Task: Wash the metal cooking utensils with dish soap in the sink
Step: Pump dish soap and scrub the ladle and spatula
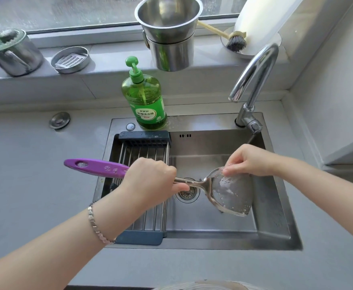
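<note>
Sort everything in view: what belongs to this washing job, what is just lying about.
In use: purple-handled metal spatula, gripped by left hand, pinched by right hand; green pump bottle of dish soap; steel sink; chrome tap.
Lying about: stacked steel cups; wooden-handled brush; round steel tin; lidded steel mug.

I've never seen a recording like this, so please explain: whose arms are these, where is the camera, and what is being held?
There is no robot: these are a person's arms, filmed by one camera worn on the head, looking down. The left hand grips a purple-handled metal spatula; the right hand pinches its sudsy blade, over the sink. A green soap bottle stands on the sink's back edge, left of the tap, and a drainer rack spans the sink's left side.
</note>
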`<state>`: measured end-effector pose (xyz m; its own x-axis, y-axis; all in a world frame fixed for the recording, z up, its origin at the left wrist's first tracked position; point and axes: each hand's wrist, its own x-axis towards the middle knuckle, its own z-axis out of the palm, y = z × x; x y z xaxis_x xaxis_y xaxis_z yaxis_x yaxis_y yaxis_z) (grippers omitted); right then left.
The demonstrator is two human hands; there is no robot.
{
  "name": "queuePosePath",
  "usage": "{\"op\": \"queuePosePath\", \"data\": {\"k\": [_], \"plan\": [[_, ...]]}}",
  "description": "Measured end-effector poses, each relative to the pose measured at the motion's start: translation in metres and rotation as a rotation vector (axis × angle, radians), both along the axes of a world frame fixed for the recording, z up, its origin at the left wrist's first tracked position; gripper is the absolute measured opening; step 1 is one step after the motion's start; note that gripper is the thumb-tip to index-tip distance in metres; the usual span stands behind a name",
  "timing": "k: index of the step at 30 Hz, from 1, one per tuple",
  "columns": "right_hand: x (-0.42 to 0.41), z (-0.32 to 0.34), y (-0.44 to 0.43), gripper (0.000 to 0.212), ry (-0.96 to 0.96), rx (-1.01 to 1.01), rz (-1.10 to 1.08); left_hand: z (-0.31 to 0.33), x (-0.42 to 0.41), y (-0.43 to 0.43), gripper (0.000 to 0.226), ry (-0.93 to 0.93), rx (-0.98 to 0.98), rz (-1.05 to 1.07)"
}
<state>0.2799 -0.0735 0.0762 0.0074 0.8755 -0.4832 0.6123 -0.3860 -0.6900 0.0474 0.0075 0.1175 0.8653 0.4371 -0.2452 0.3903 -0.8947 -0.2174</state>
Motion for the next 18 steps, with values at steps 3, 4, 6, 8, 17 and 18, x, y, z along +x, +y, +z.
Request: {"op": "queuePosePath", "data": {"k": [3,4,6,8,17,18], "plan": [[-0.024,-0.004,0.002,0.015,0.0,-0.019,0.061,-0.002,0.005,-0.004,0.055,-0.005,0.008,-0.033],[-0.035,-0.005,0.002,0.017,-0.01,-0.025,0.106,-0.003,0.008,-0.005,0.057,-0.01,0.009,-0.046],[-0.043,-0.006,0.001,0.017,-0.025,-0.027,0.152,-0.002,0.008,-0.005,0.058,0.0,0.007,-0.052],[-0.029,-0.002,-0.003,0.025,-0.003,-0.039,0.068,-0.001,0.003,-0.004,0.056,0.018,-0.001,-0.014],[-0.026,-0.012,-0.008,0.047,-0.259,0.001,-0.108,0.001,0.011,-0.005,0.058,0.027,-0.025,0.084],[-0.021,-0.011,-0.01,0.046,-0.227,0.034,-0.189,0.002,0.01,-0.004,0.059,0.026,-0.031,0.112]]}}
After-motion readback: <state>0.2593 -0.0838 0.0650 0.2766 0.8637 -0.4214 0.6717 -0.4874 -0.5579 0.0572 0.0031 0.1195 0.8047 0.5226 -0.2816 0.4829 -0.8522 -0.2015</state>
